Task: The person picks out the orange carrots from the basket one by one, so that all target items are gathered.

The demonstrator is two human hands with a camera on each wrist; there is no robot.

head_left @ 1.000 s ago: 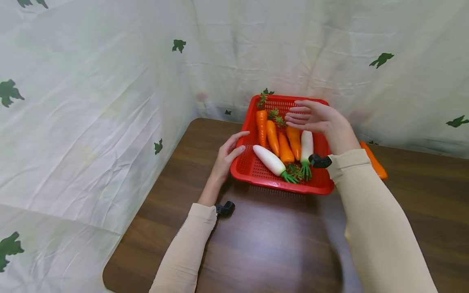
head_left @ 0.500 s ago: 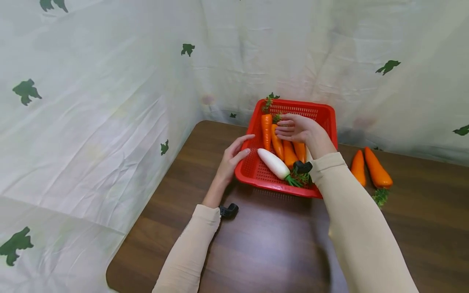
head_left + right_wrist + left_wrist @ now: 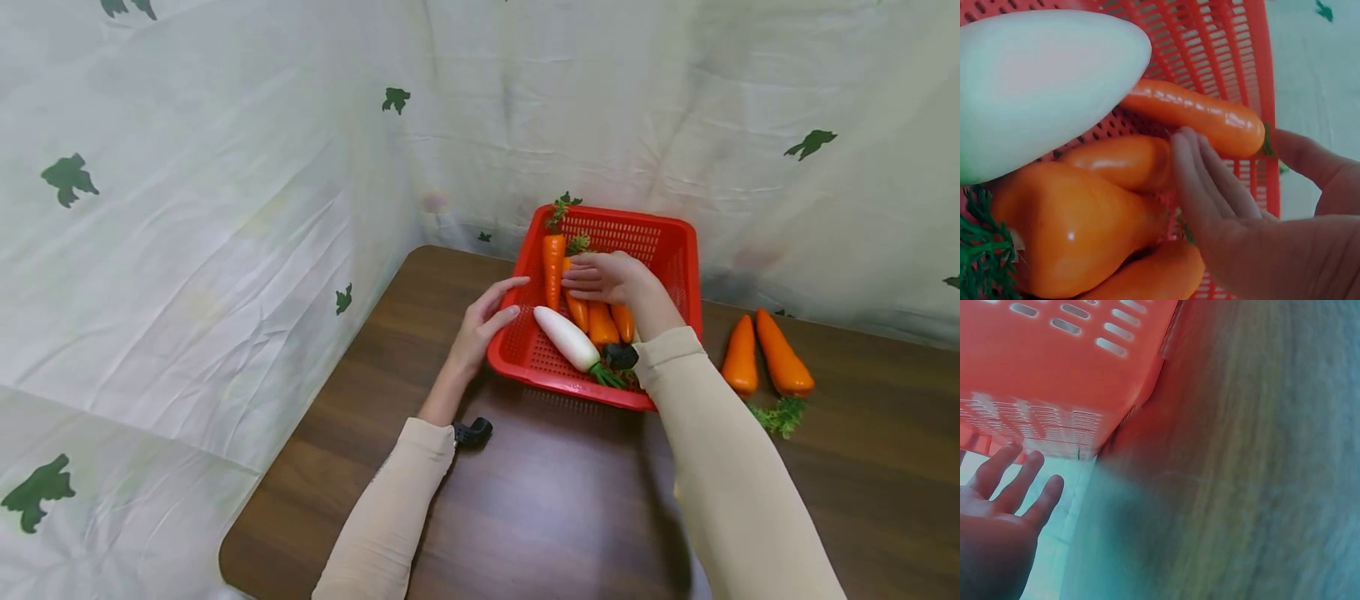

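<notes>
Four orange carrots [image 3: 1197, 117] and a white radish [image 3: 565, 337] show inside the red basket [image 3: 566, 386] on the wooden table [image 3: 525, 508]. Your left hand [image 3: 478, 327], its fingers loosely spread, is at the basket's left rim; whether it touches, I cannot tell. Your right hand [image 3: 617, 279] reaches in over the carrots with fingers straight and thumb apart, near the leftmost carrot; contact there is unclear. Two more carrots [image 3: 783, 362] lie side by side on the table, right of the basket.
</notes>
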